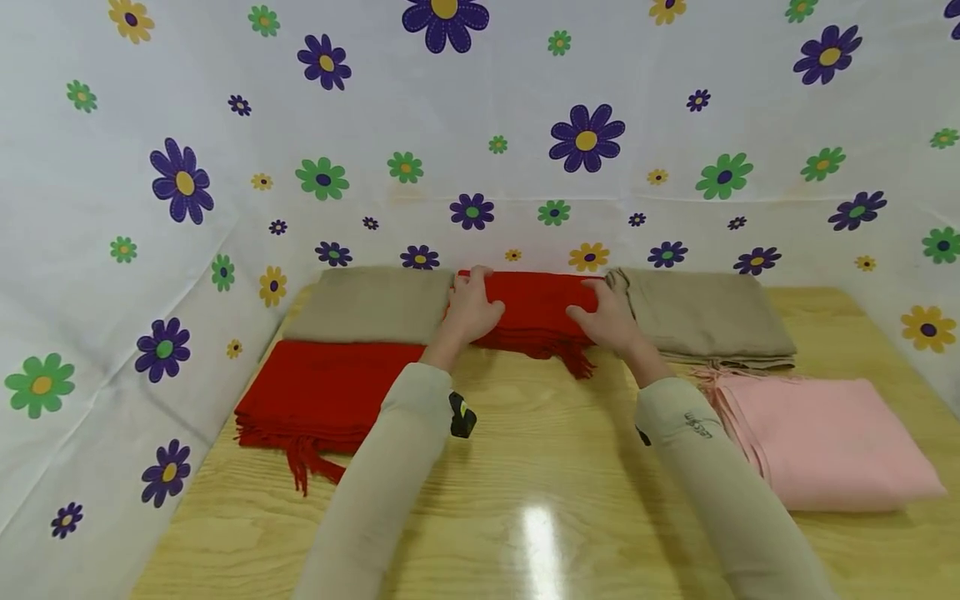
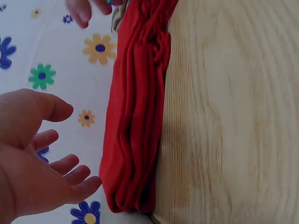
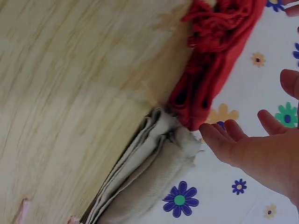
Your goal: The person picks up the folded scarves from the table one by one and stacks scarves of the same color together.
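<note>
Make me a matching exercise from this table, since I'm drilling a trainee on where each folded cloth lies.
Things:
1. pink cloth
2. red cloth with both hands on it
3. other red cloth
4. left-hand beige cloth

Places:
A. back middle
B. front right
C. back left
D. front left

Pairs: 1-B, 2-A, 3-D, 4-C

The left hand and right hand lie flat.

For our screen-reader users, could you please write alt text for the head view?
Both hands, left hand and right hand, rest on a folded red scarf at the back of a wooden table, between two beige cloths.
</note>
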`<action>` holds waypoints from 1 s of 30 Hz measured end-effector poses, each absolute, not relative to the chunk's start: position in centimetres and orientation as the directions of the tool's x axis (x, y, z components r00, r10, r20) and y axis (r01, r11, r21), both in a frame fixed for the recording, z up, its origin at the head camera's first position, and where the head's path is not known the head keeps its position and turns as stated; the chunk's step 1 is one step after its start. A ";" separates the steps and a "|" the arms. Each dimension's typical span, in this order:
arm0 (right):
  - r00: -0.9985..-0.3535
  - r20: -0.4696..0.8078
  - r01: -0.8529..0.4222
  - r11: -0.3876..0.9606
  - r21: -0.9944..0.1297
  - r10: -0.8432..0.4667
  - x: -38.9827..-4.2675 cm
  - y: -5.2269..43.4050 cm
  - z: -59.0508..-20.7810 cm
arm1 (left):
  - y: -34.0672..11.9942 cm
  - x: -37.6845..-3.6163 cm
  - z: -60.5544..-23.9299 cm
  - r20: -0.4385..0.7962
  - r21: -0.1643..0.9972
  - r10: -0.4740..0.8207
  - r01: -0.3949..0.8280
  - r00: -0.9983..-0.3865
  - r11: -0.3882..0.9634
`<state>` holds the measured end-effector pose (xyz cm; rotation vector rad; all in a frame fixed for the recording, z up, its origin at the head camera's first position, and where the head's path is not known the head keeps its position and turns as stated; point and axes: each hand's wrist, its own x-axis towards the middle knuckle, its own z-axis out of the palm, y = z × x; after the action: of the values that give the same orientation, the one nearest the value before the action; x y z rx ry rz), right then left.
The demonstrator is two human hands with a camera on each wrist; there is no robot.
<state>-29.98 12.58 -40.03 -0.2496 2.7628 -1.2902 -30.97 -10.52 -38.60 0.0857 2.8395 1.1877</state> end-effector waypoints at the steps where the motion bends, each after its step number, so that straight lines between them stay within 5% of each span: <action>1: -0.985 -0.005 -0.111 0.649 -0.753 -0.173 -30.2 12.6 -40.4 | -10.8 -31.1 -38.7 -0.048 0.716 0.058 0.006 -0.997 0.698; 6: -0.989 -0.055 -0.060 0.716 -0.696 -0.136 -30.7 12.5 -41.9 | -11.5 -31.4 -39.3 -0.139 0.687 0.004 -0.094 -0.990 0.721; 16: -0.995 -0.088 0.022 0.737 -0.675 -0.051 -31.1 12.5 -42.7 | -11.6 -31.6 -40.3 -0.193 0.453 -0.065 -0.147 -0.979 0.879; 30: -0.972 -0.187 0.093 0.498 -0.862 -0.142 -32.0 13.5 -42.9 | -12.4 -32.7 -41.5 -0.220 0.706 0.006 -0.155 -0.976 0.691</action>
<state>-32.00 13.46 -42.87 -0.0421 2.5090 -1.4661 -32.69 -12.43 -41.47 -0.1207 2.6966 1.1542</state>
